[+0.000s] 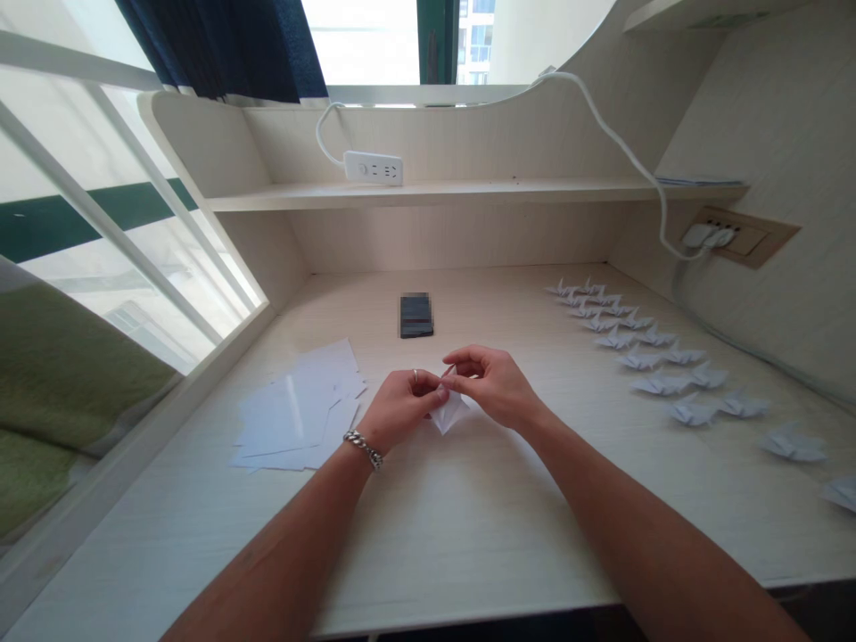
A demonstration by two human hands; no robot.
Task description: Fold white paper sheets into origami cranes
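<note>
A small piece of folded white paper (446, 417) is held just above the desk, its lower end a point. My left hand (402, 403), with a ring and a chain bracelet, pinches it from the left, thumb on its upper part. My right hand (491, 383) pinches the top of the same paper from the right, thumb and fingertips together. The fingers cover much of the upper folds. To the left lies a loose pile of white paper sheets (284, 410). Folded paper cranes (659, 383) stand in rows on the right.
A dark phone-like object (416, 316) lies behind my hands. On the shelf (468, 192) at the back rests a white power strip (373, 168). A white cable (619, 138) runs down to a wall socket (745, 236) at right. White rails (113, 214) border the left side.
</note>
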